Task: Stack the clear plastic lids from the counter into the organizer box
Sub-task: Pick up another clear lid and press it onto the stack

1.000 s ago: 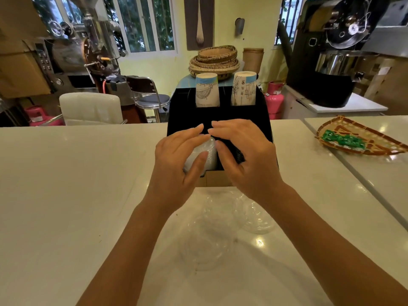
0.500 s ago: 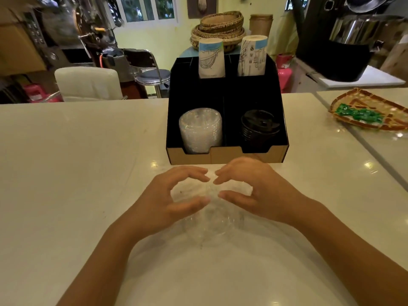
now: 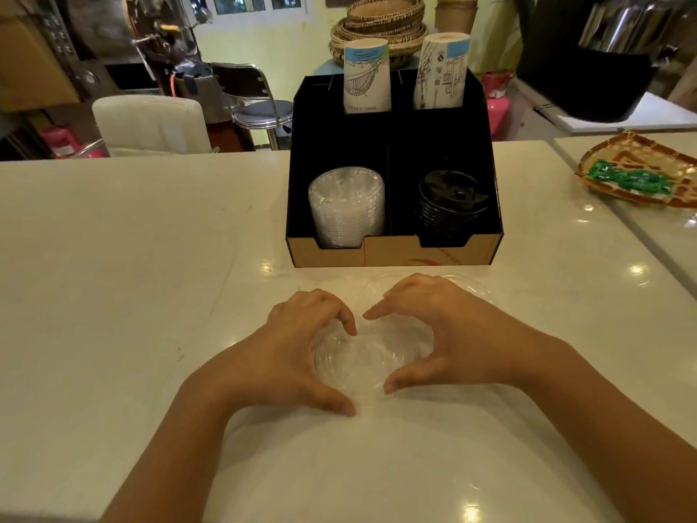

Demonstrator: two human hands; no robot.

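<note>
A clear plastic lid [image 3: 364,358] lies on the white counter [image 3: 132,277] right in front of me. My left hand [image 3: 298,349] cups its left rim and my right hand [image 3: 441,334] cups its right rim, thumbs and fingers curled around it. Behind my right hand, another clear lid [image 3: 467,285] rests flat on the counter. The black organizer box [image 3: 392,254] stands just beyond. A stack of clear lids [image 3: 346,205] fills its front left compartment, and a stack of black lids [image 3: 450,205] sits in the front right one.
Two stacks of paper cups [image 3: 367,75] stand in the box's rear compartments. A woven tray [image 3: 641,171] with green packets lies at the right. Beyond the counter are a white chair [image 3: 151,124], a stool and coffee machines.
Both hands left the lid stack in the box, came back toward me and closed around a loose lid on the counter. The view tilted down.
</note>
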